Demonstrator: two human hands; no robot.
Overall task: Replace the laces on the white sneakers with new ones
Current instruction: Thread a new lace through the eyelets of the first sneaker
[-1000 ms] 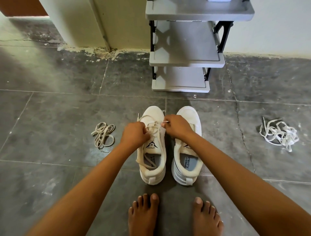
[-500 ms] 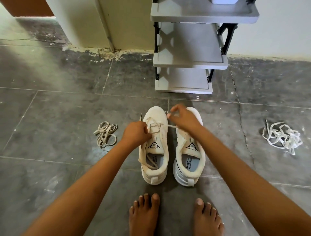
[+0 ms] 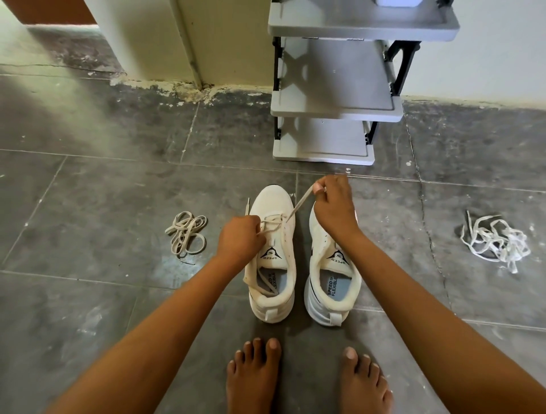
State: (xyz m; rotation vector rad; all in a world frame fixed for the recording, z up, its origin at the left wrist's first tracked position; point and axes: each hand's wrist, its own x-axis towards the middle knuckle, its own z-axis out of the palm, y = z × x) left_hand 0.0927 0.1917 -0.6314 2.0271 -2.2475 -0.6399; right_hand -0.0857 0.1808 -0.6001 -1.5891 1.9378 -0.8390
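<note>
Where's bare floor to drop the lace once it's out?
Bare tile between the white lace tangle and the right sneaker, and left of the beige lace coil. Crowded: middle strip, shelf rack to left sneaker.

Matt cloth sneakers — rough tiled floor, smooth plastic rack.

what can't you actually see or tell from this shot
Head view only:
- Left sneaker eyelets on its left side: covered by the left hand.
- Right sneaker lacing: behind the right hand pinching the lace and its wrist.
- White object on the rack: cut off by the top edge.
</note>
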